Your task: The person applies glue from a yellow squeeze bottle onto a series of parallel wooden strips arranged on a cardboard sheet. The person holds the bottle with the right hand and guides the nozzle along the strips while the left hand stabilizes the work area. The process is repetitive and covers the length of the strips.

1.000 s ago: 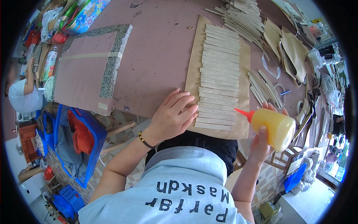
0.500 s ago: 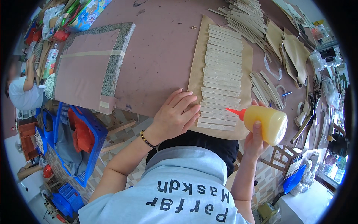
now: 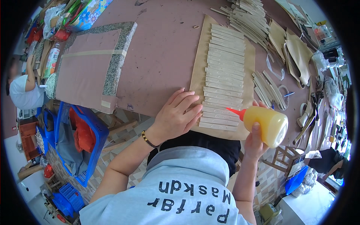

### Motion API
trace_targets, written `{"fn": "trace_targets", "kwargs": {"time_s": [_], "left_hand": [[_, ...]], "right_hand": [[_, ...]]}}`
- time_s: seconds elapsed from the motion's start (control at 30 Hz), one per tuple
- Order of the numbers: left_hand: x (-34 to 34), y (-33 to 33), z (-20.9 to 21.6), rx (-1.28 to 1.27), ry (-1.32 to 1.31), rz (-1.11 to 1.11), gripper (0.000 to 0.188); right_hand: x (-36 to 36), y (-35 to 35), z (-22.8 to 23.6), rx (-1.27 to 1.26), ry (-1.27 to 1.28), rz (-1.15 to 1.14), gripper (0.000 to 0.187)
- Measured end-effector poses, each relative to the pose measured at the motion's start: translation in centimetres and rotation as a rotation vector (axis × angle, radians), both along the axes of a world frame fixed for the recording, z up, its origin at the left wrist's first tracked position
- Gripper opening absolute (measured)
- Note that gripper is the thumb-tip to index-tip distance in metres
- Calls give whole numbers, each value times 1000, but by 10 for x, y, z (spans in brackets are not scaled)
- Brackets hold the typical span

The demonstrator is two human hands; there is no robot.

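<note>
A row of pale flat strips point(image 3: 224, 80) lies side by side on a brown sheet point(image 3: 249, 75), with small shiny drops on several of them. My right hand point(image 3: 256, 139) is wrapped round a squeeze bottle point(image 3: 268, 125) of yellowish liquid, tilted so its red nozzle points left over the strips near the close end. Whether the tip touches a strip I cannot tell. My left hand point(image 3: 179, 114) rests flat with fingers stretched out, at the sheet's left edge, fingertips by the strip ends. It holds nothing.
Piles of loose strips point(image 3: 248, 23) and a smaller bunch point(image 3: 268, 90) lie to the right, beside brown leather-like pieces point(image 3: 299, 52). A stone slab point(image 3: 119, 56) under a pinkish sheet is at left, above a blue basket point(image 3: 98, 138). Another person point(image 3: 26, 90) is at far left.
The bottle and my right hand have shifted very slightly left. My left hand stays put. A dark-clothed person's body has come more into view at the far right.
</note>
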State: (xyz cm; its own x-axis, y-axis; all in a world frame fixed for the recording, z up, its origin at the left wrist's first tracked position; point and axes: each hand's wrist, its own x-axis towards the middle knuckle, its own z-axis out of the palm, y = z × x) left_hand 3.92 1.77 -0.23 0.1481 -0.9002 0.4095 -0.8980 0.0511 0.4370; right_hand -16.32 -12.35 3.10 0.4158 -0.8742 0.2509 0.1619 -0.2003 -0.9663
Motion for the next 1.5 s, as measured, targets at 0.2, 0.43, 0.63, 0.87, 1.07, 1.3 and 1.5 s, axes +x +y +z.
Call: {"fn": "trace_targets", "kwargs": {"time_s": [0.2,0.43,0.63,0.87,1.07,1.3,1.5], "left_hand": [[0,0,1,3,-6,-10,21],[-3,8,4,-2,22,-51,27],[-5,10,3,6,20,-26,27],[-5,10,-1,-12,16,-22,25],[-5,10,-1,-11,-2,-17,25],[-5,10,-3,-16,12,-17,24],[-5,11,-2,-2,12,-13,24]], "right_hand": [[-24,-3,-2,-28,-52,-123,57],[-10,10,8,1,-107,-62,74],[12,24,2,12,-70,63,79],[26,29,-2,83,-48,158,74],[31,31,-6,48,-4,190,71],[25,29,-3,-17,44,221,69],[24,31,-4,-90,91,253,69]]}}
